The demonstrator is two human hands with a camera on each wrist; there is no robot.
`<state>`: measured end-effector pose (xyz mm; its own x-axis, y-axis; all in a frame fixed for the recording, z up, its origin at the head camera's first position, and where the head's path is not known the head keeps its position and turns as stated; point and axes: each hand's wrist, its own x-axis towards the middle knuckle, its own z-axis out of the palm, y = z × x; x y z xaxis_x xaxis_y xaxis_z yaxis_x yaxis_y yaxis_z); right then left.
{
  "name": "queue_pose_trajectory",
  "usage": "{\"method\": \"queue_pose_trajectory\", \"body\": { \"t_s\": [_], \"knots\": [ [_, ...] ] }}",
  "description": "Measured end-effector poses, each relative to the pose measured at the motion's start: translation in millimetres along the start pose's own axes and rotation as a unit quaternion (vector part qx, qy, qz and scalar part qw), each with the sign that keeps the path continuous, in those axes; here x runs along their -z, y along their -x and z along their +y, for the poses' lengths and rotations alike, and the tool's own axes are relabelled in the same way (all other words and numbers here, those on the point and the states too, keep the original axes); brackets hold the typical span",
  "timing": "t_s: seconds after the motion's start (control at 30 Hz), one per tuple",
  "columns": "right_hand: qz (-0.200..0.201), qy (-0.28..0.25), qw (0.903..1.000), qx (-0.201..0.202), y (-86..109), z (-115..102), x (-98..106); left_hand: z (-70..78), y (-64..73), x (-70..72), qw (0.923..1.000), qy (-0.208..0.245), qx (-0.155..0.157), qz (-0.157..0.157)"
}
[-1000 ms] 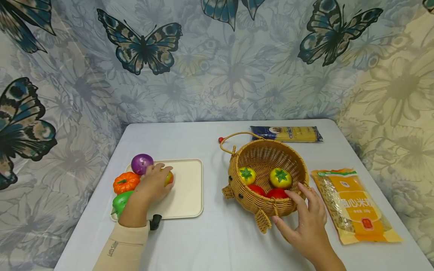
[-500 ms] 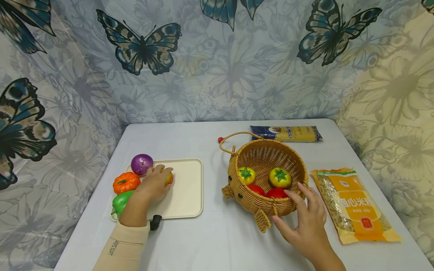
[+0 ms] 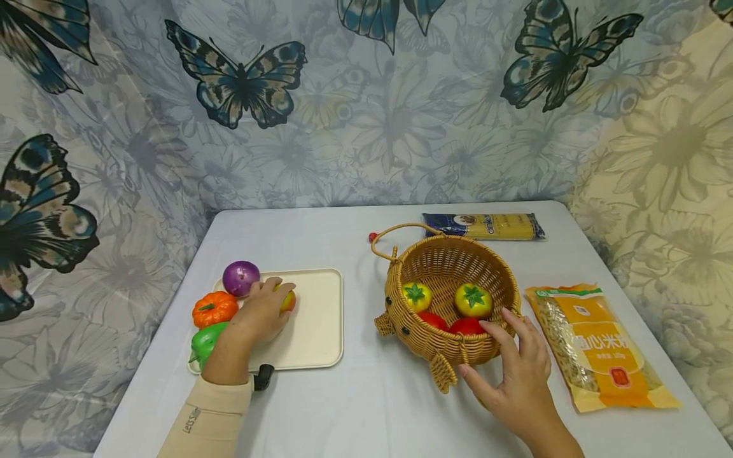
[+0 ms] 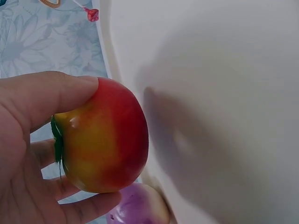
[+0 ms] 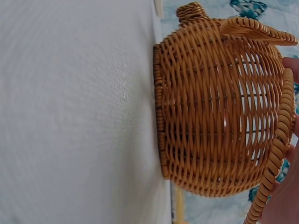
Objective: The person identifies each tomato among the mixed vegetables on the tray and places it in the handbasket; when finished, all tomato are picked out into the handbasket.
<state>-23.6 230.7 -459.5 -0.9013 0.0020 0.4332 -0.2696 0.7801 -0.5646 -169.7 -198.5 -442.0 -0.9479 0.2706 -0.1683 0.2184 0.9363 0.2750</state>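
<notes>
My left hand [image 3: 263, 312] grips a red-and-yellow toy tomato [image 4: 105, 140] by its green-leaf end, thumb on one side and fingers on the other. It is over the cream tray [image 3: 317, 324]; whether it touches the tray I cannot tell. At the tray's left side are a purple onion-like vegetable [image 3: 241, 278], an orange pumpkin [image 3: 214, 309] and a green pepper [image 3: 207, 343], partly behind my wrist. My right hand [image 3: 523, 375] holds the near right rim of a wicker basket [image 3: 424, 343]. Inside lie yellow tomatoes [image 3: 474, 301] with green tops and red round ones [image 3: 466, 327].
A yellow bag of grain-like food [image 3: 601, 350] lies right of the basket. Behind it is a blue-and-yellow packet [image 3: 487, 226]. A small red bead-like thing [image 3: 373, 236] sits by the basket's raised handle [image 3: 395, 229]. White cloth covers the table [image 3: 366, 407].
</notes>
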Motion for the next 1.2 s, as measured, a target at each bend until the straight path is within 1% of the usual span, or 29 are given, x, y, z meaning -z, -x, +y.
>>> {"method": "queue_pose_trajectory", "body": {
  "t_s": [0.1, 0.23, 0.37, 0.73, 0.93, 1.1, 1.2],
  "knots": [
    [0.001, -0.001, 1.0, 0.001, 0.5, 1, 0, 2.5, 0.4, 1.1, 1.0, 0.001, -0.006, 0.007],
    [0.003, -0.002, 1.0, 0.002, 0.6, 1, 0, 6.7, 1.2, 2.4, 0.9995, 0.0, -0.024, 0.02],
    [0.002, -0.002, 1.0, 0.001, 0.5, 0, 0, 13.0, 1.9, 4.9, 0.999, -0.001, -0.034, 0.03],
    [0.002, -0.003, 1.0, 0.003, 1.2, 2, -1, 30.4, 1.8, 13.2, 0.9974, 0.001, -0.057, 0.045],
    [0.007, -0.004, 0.9999, 0.008, 1.9, 2, -1, 42.1, -2.7, 20.9, 0.995, 0.003, -0.082, 0.058],
    [0.005, -0.005, 1.0, 0.002, 1.8, 1, -1, 52.8, -5.4, 31.0, 0.9906, -0.011, -0.11, 0.081],
    [0.002, -0.006, 1.0, -0.003, 1.7, 1, -1, 60.1, -7.1, 38.0, 0.989, -0.02, -0.117, 0.088]
  ]
}}
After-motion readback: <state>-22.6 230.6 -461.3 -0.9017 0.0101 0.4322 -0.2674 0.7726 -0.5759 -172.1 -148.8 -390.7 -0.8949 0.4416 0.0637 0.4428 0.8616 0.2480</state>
